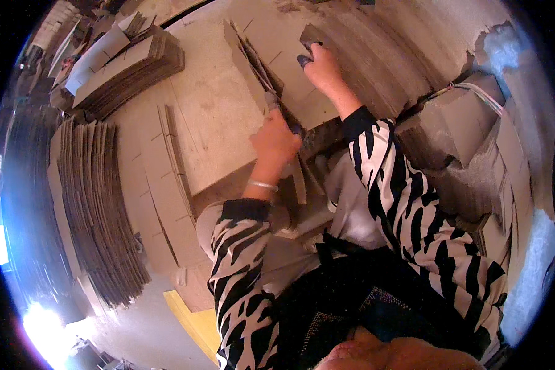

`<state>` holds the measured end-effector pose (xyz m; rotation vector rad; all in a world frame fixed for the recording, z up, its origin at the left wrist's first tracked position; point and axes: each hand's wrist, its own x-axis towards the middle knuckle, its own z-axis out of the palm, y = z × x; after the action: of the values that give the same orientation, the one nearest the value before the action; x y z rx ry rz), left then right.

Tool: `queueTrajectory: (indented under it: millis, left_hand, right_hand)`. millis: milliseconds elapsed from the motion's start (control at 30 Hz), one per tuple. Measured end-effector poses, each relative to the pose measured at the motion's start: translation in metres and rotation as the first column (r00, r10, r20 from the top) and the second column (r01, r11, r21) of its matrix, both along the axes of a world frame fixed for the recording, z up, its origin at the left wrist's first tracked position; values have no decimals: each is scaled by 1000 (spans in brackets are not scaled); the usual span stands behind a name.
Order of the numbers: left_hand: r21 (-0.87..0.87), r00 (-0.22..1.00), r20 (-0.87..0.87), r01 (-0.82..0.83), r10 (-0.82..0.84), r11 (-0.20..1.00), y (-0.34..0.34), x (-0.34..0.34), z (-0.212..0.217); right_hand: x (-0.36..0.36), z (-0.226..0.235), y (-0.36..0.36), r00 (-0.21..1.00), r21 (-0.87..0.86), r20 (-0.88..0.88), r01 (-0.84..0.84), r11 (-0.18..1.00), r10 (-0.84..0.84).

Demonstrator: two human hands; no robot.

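Observation:
My left hand [276,142] is closed around a few slotted cardboard strips [253,61], which stand on edge and slant away over the table. Dark covers are on its fingertips, and a pale bracelet circles the wrist. Farther right, my right hand [324,68] has its covered thumb and fingers at the near-left end of a thick row of brown cardboard strips [376,55]. Its fingers are curled on an end piece there; how many pieces they grip is hidden. Between the hands a flat slotted cardboard piece [283,49] lies on the table.
The light tabletop [203,117] carries a cardboard stack [129,74] at far left. A long row of cardboard strips [98,203] stands at left, beside assembled slotted strips [166,185]. Strapped cardboard bundles [462,123] sit at right. A yellow piece [191,327] lies at lower left.

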<state>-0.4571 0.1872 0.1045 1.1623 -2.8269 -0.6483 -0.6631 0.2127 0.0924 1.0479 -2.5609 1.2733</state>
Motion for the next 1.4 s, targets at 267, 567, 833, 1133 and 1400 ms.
queueTrajectory:
  millis: [267, 567, 833, 1133, 1400]
  left_hand:
    - [408, 778, -578, 16, 245, 913, -112, 120, -50]
    - [378, 365, -803, -299, 471, 876, -103, 298, 151]
    - [-938, 829, 64, -140, 555, 317, -209, 426, 259]
    - [-680, 716, 243, -355, 655, 641, -290, 542, 193]
    - [-719, 959, -276, -251, 66, 649, -222, 331, 127]
  right_hand:
    - [1, -38, 6, 994, 151, 107, -50, 987, 34]
    - [-64, -40, 58, 995, 351, -89, 66, 934, -37]
    - [-27, -6, 47, 972, 270, -237, 60, 961, 6]
    - [39, 18, 45, 959, 317, -147, -188, 930, 243]
    - [84, 5, -10, 875, 481, -162, -333, 811, 456]
